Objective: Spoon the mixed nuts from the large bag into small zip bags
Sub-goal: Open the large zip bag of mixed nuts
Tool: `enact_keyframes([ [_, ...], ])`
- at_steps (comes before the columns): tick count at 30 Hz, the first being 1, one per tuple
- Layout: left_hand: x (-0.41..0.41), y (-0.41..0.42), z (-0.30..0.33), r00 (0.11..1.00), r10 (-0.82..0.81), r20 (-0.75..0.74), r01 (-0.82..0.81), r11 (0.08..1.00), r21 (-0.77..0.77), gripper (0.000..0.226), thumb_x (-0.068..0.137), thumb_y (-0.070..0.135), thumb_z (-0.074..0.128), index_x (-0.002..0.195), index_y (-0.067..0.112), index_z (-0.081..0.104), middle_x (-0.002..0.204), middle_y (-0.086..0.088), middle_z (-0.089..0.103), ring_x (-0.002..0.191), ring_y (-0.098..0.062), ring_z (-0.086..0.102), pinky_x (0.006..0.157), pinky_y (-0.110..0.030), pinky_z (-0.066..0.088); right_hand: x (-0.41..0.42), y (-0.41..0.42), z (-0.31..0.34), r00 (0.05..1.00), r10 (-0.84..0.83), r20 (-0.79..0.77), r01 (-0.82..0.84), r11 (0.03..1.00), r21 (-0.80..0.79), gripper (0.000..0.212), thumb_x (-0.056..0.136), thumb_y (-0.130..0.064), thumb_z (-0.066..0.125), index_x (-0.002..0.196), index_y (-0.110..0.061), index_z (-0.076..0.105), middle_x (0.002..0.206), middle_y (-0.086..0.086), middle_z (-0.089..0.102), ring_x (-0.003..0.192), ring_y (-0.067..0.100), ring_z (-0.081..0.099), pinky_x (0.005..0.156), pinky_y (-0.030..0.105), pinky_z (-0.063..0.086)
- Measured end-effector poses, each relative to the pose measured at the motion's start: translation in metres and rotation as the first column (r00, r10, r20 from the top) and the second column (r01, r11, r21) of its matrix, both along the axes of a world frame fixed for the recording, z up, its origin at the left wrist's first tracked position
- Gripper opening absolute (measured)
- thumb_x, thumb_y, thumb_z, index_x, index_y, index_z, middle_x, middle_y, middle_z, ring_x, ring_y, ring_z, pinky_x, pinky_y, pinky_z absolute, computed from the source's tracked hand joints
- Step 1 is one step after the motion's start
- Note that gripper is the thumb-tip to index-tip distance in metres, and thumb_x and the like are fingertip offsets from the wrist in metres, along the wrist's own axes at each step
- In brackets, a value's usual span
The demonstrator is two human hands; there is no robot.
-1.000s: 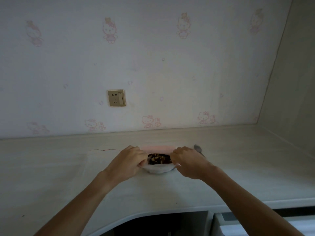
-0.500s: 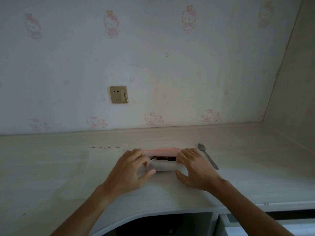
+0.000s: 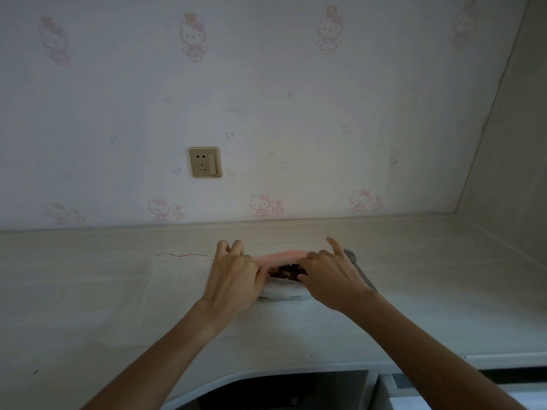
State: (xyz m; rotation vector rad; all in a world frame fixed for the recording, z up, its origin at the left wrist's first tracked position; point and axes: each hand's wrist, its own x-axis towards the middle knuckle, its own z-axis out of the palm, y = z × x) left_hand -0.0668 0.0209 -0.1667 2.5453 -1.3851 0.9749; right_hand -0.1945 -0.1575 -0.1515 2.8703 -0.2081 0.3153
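A small clear zip bag [image 3: 281, 291] with a pink zip strip along its top stands on the pale desk [image 3: 414, 306] between my hands. Dark mixed nuts [image 3: 287, 271] show through its mouth. My left hand [image 3: 233, 276] pinches the left end of the pink strip, two fingers raised. My right hand [image 3: 331, 276] pinches the right end, index finger lifted. A metal spoon [image 3: 355, 263] lies on the desk just behind my right hand, partly hidden by it. A flat clear bag with a red zip line [image 3: 165, 279] lies left of my left hand.
The desk meets a wallpapered wall with a socket [image 3: 205, 162] at the back and a side panel [image 3: 509, 143] at the right. The front edge of the desk [image 3: 266, 377] curves inward near me, with a dark opening below.
The bag was pressed nearly flat half a second ago; now its mouth gapes and the nuts show again. Both hands have shifted up to the ends of the pink strip, fingers lifted.
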Motion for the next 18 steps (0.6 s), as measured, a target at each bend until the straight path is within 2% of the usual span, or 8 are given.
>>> enact_keyframes([
  [3, 0.003, -0.001, 0.006, 0.995, 0.074, -0.064, -0.067, 0.991, 0.113, 0.052, 0.093, 0.063, 0.047, 0.091, 0.025, 0.082, 0.067, 0.006, 0.068, 0.086, -0.017, 0.050, 0.082, -0.038, 0.032, 0.004, -0.009, 0.000, 0.999, -0.040, -0.033, 0.044, 0.990, 0.134, 0.049, 0.096, -0.045, 0.059, 0.135, -0.016, 0.054, 0.134, 0.002, 0.060, 0.117, 0.022, 0.063, 0.125, 0.053, 0.014],
  [6, 0.007, 0.001, 0.011, 0.983, 0.122, -0.134, -0.094, 0.975, 0.201, 0.070, 0.082, 0.081, 0.038, 0.112, 0.031, 0.077, 0.082, 0.009, 0.072, 0.093, -0.017, 0.051, 0.085, -0.039, 0.031, 0.004, -0.015, 0.006, 0.995, -0.029, -0.091, 0.047, 0.978, 0.204, 0.068, 0.089, -0.052, 0.065, 0.144, -0.018, 0.044, 0.145, 0.002, 0.052, 0.128, 0.023, 0.057, 0.124, 0.053, 0.017],
  [8, 0.009, 0.003, 0.013, 0.970, 0.138, -0.199, -0.088, 0.967, 0.241, 0.080, 0.073, 0.089, 0.041, 0.119, 0.033, 0.073, 0.088, 0.009, 0.071, 0.097, -0.017, 0.051, 0.087, -0.040, 0.029, 0.003, -0.017, 0.008, 0.989, -0.021, -0.144, 0.055, 0.971, 0.234, 0.076, 0.087, -0.054, 0.066, 0.149, -0.019, 0.040, 0.151, 0.002, 0.047, 0.134, 0.024, 0.052, 0.124, 0.054, 0.017],
  [10, 0.010, 0.005, 0.013, 0.953, 0.153, -0.261, -0.075, 0.955, 0.286, 0.087, 0.066, 0.094, 0.045, 0.123, 0.033, 0.070, 0.092, 0.010, 0.071, 0.100, -0.017, 0.049, 0.089, -0.040, 0.028, 0.002, -0.017, 0.007, 0.987, -0.008, -0.160, 0.044, 0.974, 0.223, 0.077, 0.086, -0.056, 0.068, 0.148, -0.019, 0.042, 0.150, 0.000, 0.048, 0.134, 0.023, 0.052, 0.124, 0.053, 0.016],
  [13, 0.009, 0.004, 0.013, 0.949, 0.175, -0.263, -0.077, 0.936, 0.344, 0.092, 0.060, 0.097, 0.049, 0.120, 0.030, 0.068, 0.090, 0.010, 0.067, 0.098, -0.017, 0.048, 0.090, -0.041, 0.028, -0.001, -0.017, 0.002, 0.990, 0.015, -0.143, 0.012, 0.982, 0.186, 0.069, 0.083, -0.060, 0.068, 0.138, -0.022, 0.051, 0.140, -0.004, 0.056, 0.125, 0.020, 0.059, 0.123, 0.051, 0.017],
  [18, 0.012, -0.003, 0.010, 0.951, 0.185, -0.246, -0.089, 0.930, 0.356, 0.094, 0.065, 0.094, 0.050, 0.126, 0.025, 0.064, 0.100, 0.007, 0.070, 0.108, -0.021, 0.051, 0.097, -0.045, 0.024, 0.007, -0.019, -0.001, 0.986, -0.007, -0.168, 0.031, 0.989, 0.144, 0.068, 0.081, -0.063, 0.068, 0.133, -0.020, 0.054, 0.136, -0.002, 0.056, 0.117, 0.021, 0.062, 0.119, 0.050, 0.023],
])
